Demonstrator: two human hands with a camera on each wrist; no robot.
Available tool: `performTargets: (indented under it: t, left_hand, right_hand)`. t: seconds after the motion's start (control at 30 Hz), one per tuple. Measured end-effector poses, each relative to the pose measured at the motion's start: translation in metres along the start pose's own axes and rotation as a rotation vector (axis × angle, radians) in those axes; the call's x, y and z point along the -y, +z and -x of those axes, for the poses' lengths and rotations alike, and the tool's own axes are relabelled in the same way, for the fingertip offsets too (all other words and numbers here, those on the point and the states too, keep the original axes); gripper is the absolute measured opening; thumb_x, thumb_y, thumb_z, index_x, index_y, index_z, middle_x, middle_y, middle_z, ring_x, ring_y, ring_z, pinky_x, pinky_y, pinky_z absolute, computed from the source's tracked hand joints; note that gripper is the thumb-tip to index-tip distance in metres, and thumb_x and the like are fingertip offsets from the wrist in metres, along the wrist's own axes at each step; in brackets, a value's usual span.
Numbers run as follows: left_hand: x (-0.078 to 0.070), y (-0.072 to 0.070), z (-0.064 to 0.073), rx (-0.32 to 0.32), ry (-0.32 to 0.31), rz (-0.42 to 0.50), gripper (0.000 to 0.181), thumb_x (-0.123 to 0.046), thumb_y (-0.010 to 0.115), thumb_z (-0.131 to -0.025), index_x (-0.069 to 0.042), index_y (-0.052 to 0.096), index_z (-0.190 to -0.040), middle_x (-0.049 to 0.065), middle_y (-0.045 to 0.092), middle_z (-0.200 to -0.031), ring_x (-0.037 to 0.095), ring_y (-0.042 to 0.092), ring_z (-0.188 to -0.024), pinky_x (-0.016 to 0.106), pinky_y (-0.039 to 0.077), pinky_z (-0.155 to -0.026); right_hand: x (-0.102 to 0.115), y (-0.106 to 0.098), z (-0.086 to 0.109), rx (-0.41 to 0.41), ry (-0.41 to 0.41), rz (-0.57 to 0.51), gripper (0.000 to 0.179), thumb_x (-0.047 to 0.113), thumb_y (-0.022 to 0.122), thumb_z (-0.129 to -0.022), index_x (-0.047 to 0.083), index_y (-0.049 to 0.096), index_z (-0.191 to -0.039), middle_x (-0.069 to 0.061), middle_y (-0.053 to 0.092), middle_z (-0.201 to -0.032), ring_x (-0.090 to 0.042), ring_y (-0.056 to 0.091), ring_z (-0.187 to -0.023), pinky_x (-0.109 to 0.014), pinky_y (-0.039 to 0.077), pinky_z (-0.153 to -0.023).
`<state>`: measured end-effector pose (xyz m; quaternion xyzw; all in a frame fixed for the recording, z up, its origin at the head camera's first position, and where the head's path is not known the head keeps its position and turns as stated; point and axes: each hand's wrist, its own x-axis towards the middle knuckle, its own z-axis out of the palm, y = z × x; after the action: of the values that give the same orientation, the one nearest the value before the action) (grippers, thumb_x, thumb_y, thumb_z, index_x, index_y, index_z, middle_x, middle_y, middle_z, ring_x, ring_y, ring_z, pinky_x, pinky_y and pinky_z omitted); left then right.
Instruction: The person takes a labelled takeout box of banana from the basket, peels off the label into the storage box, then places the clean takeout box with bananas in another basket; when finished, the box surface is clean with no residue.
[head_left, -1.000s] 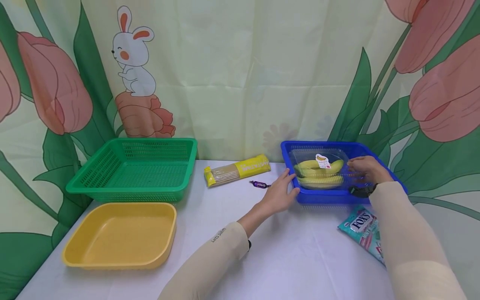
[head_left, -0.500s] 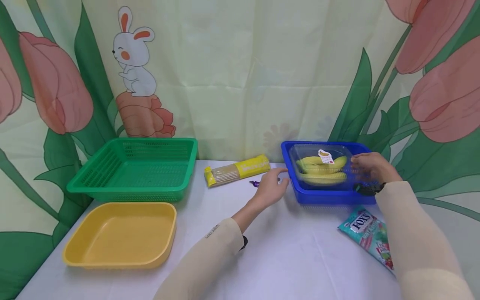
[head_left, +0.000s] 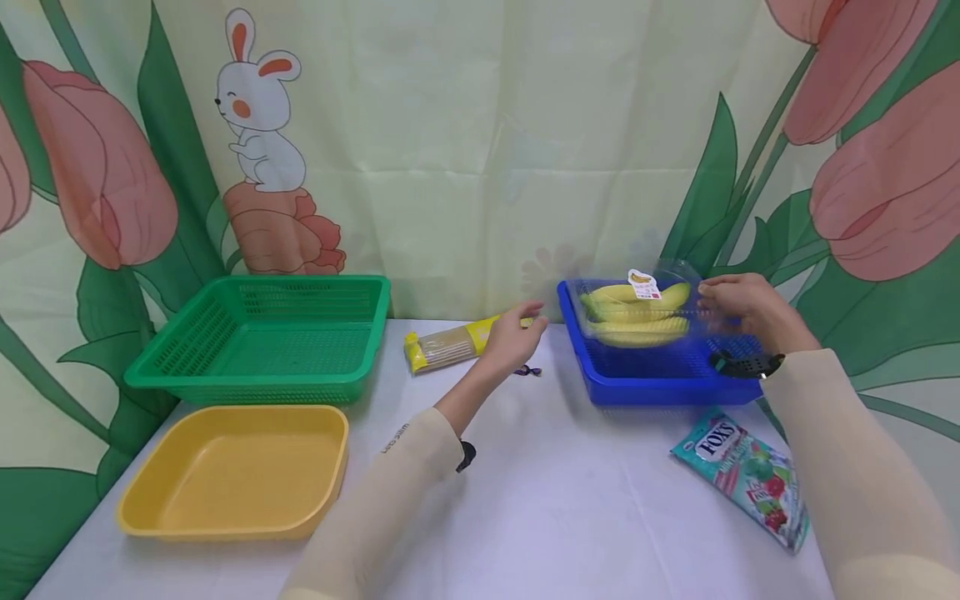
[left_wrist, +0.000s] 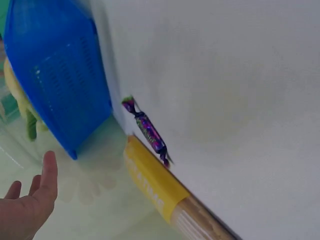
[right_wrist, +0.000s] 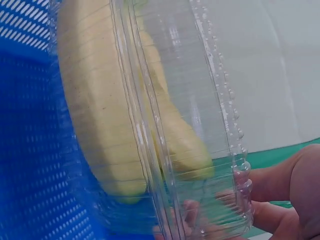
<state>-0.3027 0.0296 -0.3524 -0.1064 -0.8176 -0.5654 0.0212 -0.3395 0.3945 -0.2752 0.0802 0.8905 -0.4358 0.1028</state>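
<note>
My right hand (head_left: 753,307) grips the right end of a clear plastic box (head_left: 645,285) with yellow bananas (head_left: 636,332) inside. The box is tilted and raised above the blue basket (head_left: 671,390). Through the clear wall in the right wrist view, fingertips (right_wrist: 190,212) show at the box's end. My left hand (head_left: 510,342) holds nothing, its fingers loosely spread over a yellow-and-clear pack of noodle sticks (head_left: 444,348). Beside that pack, a purple wrapped candy (left_wrist: 149,131) lies on the table, partly hidden by the hand in the head view.
At the left stand a green basket (head_left: 360,379) and, in front of it, a yellow tray (head_left: 232,531). A teal FOX'S candy bag (head_left: 742,479) lies before the blue basket, near my right sleeve. A printed curtain (head_left: 450,167) hangs behind the table (head_left: 540,517).
The box of bananas has risen out of the blue basket in my right hand. My left hand has drawn away from the basket's edge, leftward over the noodle pack.
</note>
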Motion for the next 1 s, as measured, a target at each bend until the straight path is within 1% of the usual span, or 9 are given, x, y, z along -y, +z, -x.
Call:
performTargets:
  t: [0.07,0.13,0.2,0.37,0.5,0.6,0.7,0.8,1.0]
  left_hand:
    - [-0.001,-0.004,-0.001,-0.003,-0.017,0.024,0.045,-0.026,0.055,-0.108,-0.014,0.059,-0.151,0.012,0.064,-0.150,0.033,0.073,-0.120,0.044,0.059,-0.103]
    - [-0.002,-0.008,-0.002,0.003,-0.034,0.053,0.046,-0.026,0.054,-0.108,-0.014,0.057,-0.152,0.011,0.063,-0.151,0.033,0.075,-0.114,0.043,0.061,-0.099]
    - [-0.004,-0.012,-0.003,0.017,-0.054,0.082,0.048,-0.029,0.054,-0.109,-0.014,0.054,-0.155,0.011,0.060,-0.154,0.033,0.075,-0.112,0.042,0.062,-0.098]
    - [-0.014,-0.023,-0.005,0.045,-0.087,0.199,0.053,-0.029,0.053,-0.111,-0.015,0.045,-0.161,0.015,0.052,-0.160,0.036,0.065,-0.132,0.047,0.060,-0.104]
    - [-0.022,-0.033,-0.007,0.047,-0.113,0.281,0.054,-0.028,0.052,-0.112,-0.015,0.042,-0.163,0.016,0.049,-0.162,0.038,0.059,-0.139,0.047,0.059,-0.107]
    - [-0.024,-0.039,-0.007,0.032,-0.127,0.310,0.055,-0.030,0.052,-0.112,-0.016,0.041,-0.163,0.014,0.048,-0.163,0.037,0.059,-0.140,0.046,0.058,-0.108]
    - [-0.024,-0.048,-0.007,0.015,-0.136,0.337,0.056,-0.031,0.052,-0.111,-0.017,0.039,-0.164,0.014,0.048,-0.163,0.036,0.059,-0.139,0.048,0.057,-0.110]
    - [-0.021,-0.057,-0.006,0.017,-0.146,0.359,0.059,-0.032,0.051,-0.112,-0.018,0.035,-0.166,0.014,0.045,-0.165,0.038,0.056,-0.142,0.051,0.054,-0.113]
    - [-0.015,-0.073,0.001,0.024,-0.158,0.311,0.060,-0.038,0.049,-0.112,-0.022,0.033,-0.167,0.013,0.042,-0.168,0.036,0.053,-0.143,0.052,0.054,-0.111]
  right_hand:
    - [0.005,-0.001,0.003,0.027,-0.003,-0.002,0.069,0.038,0.036,-0.115,-0.002,0.017,-0.168,-0.025,0.050,-0.160,0.010,0.063,-0.085,-0.026,0.062,-0.085]
    - [0.010,0.001,0.005,0.047,-0.009,-0.013,0.071,0.040,0.036,-0.114,-0.001,0.015,-0.168,-0.026,0.031,-0.171,0.012,0.063,-0.086,-0.024,0.062,-0.087]
    - [0.015,0.004,0.007,0.066,-0.021,-0.023,0.074,0.042,0.038,-0.114,-0.001,0.014,-0.168,-0.027,0.026,-0.171,0.012,0.063,-0.088,-0.024,0.062,-0.089]
    - [0.028,0.018,0.014,0.098,-0.060,-0.031,0.075,0.044,0.041,-0.113,-0.001,0.017,-0.168,-0.027,0.030,-0.171,0.008,0.065,-0.093,-0.024,0.062,-0.092]
    - [0.037,0.032,0.016,0.110,-0.074,-0.042,0.074,0.044,0.042,-0.113,0.001,0.020,-0.168,-0.029,0.032,-0.170,-0.018,0.069,-0.121,-0.027,0.062,-0.096]
    - [0.042,0.043,0.017,0.120,-0.090,-0.044,0.072,0.042,0.042,-0.113,0.001,0.021,-0.168,-0.031,0.034,-0.168,-0.040,0.054,-0.146,-0.030,0.062,-0.098]
    - [0.047,0.054,0.020,0.129,-0.111,-0.053,0.070,0.040,0.043,-0.114,-0.001,0.022,-0.167,-0.032,0.036,-0.167,-0.044,0.048,-0.151,-0.033,0.062,-0.100]
    - [0.054,0.065,0.024,0.130,-0.122,-0.057,0.070,0.039,0.045,-0.113,-0.001,0.024,-0.166,-0.033,0.039,-0.165,-0.045,0.050,-0.148,-0.035,0.062,-0.100]
    - [0.063,0.085,0.031,0.119,-0.136,-0.065,0.067,0.037,0.050,-0.112,-0.002,0.032,-0.164,-0.033,0.046,-0.160,-0.048,0.055,-0.143,-0.039,0.061,-0.100]
